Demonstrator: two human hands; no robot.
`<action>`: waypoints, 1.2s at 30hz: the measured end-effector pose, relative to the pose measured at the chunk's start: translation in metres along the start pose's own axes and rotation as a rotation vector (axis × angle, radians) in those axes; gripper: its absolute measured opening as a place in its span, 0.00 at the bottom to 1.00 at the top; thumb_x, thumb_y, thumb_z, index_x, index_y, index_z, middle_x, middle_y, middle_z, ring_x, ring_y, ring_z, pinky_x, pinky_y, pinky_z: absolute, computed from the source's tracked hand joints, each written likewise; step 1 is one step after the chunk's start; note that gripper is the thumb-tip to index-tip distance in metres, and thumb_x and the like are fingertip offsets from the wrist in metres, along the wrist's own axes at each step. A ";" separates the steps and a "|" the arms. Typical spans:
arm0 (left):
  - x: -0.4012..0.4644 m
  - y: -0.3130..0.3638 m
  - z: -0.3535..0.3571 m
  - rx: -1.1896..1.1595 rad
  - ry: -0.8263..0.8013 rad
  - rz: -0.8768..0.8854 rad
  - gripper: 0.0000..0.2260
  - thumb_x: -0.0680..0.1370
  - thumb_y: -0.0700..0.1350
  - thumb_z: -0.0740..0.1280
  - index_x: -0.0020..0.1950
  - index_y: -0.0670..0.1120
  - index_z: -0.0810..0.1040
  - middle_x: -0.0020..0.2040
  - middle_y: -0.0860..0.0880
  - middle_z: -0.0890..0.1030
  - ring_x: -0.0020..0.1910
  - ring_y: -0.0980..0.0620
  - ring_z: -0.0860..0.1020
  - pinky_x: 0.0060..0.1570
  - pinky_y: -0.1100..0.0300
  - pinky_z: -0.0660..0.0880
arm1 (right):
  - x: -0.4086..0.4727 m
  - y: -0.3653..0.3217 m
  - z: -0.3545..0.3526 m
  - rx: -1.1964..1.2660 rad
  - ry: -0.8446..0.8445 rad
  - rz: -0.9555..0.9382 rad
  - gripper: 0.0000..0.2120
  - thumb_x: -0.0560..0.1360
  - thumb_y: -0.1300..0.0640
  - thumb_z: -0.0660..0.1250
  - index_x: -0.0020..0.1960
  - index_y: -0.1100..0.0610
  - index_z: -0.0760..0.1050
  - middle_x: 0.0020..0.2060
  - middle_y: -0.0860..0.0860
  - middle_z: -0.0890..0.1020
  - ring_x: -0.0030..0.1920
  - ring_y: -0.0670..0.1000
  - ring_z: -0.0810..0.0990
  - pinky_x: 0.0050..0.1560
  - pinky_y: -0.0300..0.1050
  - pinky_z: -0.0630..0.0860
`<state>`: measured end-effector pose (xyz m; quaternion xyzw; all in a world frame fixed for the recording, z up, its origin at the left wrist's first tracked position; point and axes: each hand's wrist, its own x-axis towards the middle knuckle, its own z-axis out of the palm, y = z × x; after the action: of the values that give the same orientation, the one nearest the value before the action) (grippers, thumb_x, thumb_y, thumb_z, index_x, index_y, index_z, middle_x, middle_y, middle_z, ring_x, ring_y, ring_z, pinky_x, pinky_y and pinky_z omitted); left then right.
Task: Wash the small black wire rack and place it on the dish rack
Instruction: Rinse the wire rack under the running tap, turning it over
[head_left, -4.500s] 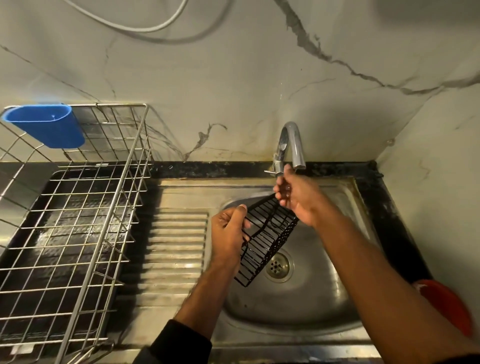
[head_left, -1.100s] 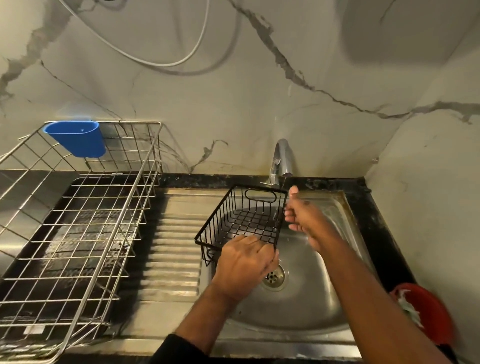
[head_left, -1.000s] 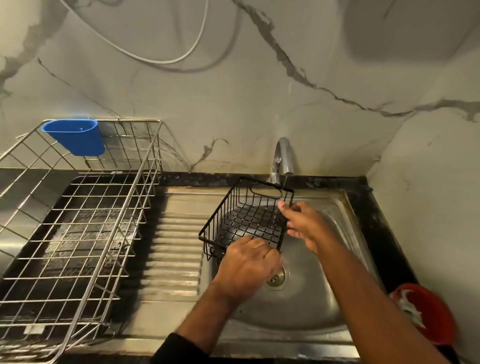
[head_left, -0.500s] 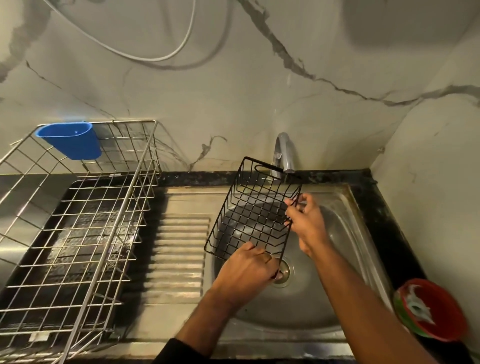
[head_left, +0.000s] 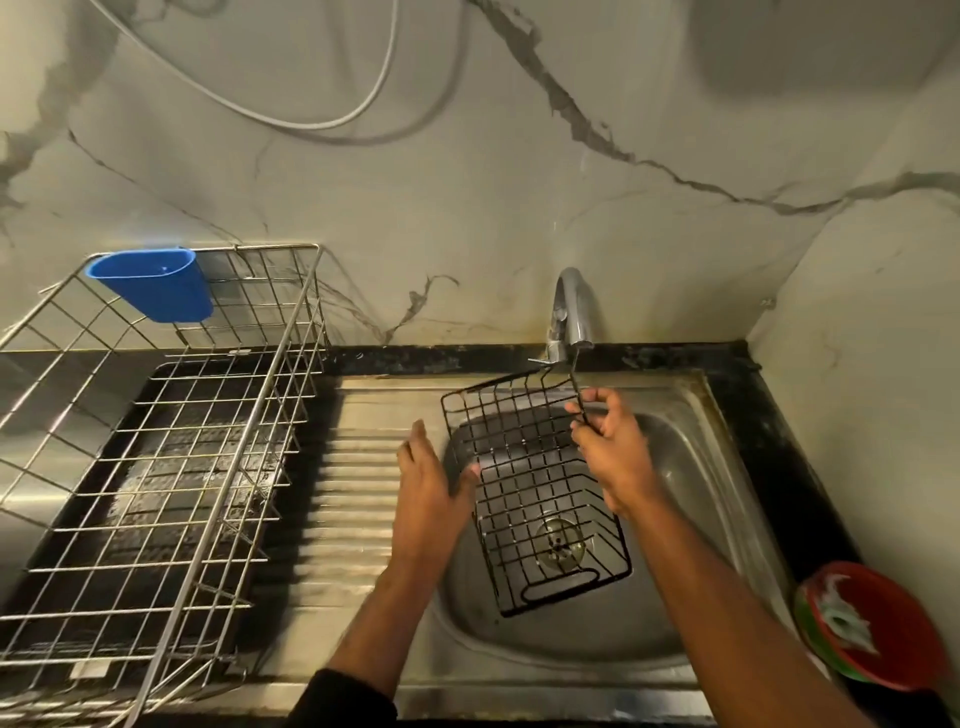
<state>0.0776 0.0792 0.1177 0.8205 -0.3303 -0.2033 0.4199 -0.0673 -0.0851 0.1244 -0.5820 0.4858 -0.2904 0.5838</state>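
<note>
The small black wire rack (head_left: 524, 467) hangs tilted over the steel sink (head_left: 691, 467), its handle end pointing down toward the drain. My right hand (head_left: 608, 447) grips its upper right rim just below the tap (head_left: 571, 312). My left hand (head_left: 426, 493) is flat with fingers extended, its thumb side touching the rack's left edge without a closed grip. The steel wire dish rack (head_left: 171, 457) stands empty at the left on a black drip tray.
A blue plastic cup holder (head_left: 153, 283) hangs on the dish rack's back corner. A ribbed steel drainboard (head_left: 353, 483) lies between the dish rack and sink. A red bowl (head_left: 872, 629) holding a scrubber sits at the right. Marble walls close off the back and right.
The wire rack has been flipped so its handle end points down over the drain. My left hand has let go of the bottom edge and moved to the rack's left side.
</note>
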 end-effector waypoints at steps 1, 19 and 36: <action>0.003 -0.002 0.002 -0.123 -0.038 -0.082 0.26 0.80 0.43 0.70 0.76 0.48 0.65 0.70 0.45 0.73 0.68 0.43 0.76 0.65 0.44 0.77 | -0.002 0.001 0.002 -0.023 -0.030 -0.018 0.21 0.79 0.70 0.62 0.62 0.46 0.69 0.61 0.46 0.80 0.51 0.42 0.78 0.49 0.38 0.73; 0.009 -0.008 0.039 -0.400 -0.118 -0.021 0.14 0.72 0.29 0.60 0.39 0.45 0.78 0.50 0.43 0.88 0.58 0.44 0.83 0.62 0.45 0.75 | -0.008 0.009 -0.024 -0.143 -0.074 -0.043 0.27 0.77 0.70 0.64 0.69 0.46 0.73 0.62 0.42 0.80 0.61 0.41 0.77 0.59 0.37 0.73; 0.012 -0.012 0.043 -0.554 -0.147 -0.224 0.15 0.79 0.56 0.70 0.61 0.50 0.81 0.58 0.55 0.85 0.58 0.61 0.81 0.59 0.62 0.74 | 0.016 0.020 -0.011 0.128 -0.076 0.033 0.14 0.78 0.47 0.70 0.59 0.54 0.82 0.54 0.49 0.86 0.60 0.48 0.82 0.69 0.53 0.73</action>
<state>0.0644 0.0519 0.0832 0.6892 -0.1995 -0.3894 0.5775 -0.0761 -0.1006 0.1031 -0.5462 0.4531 -0.2887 0.6426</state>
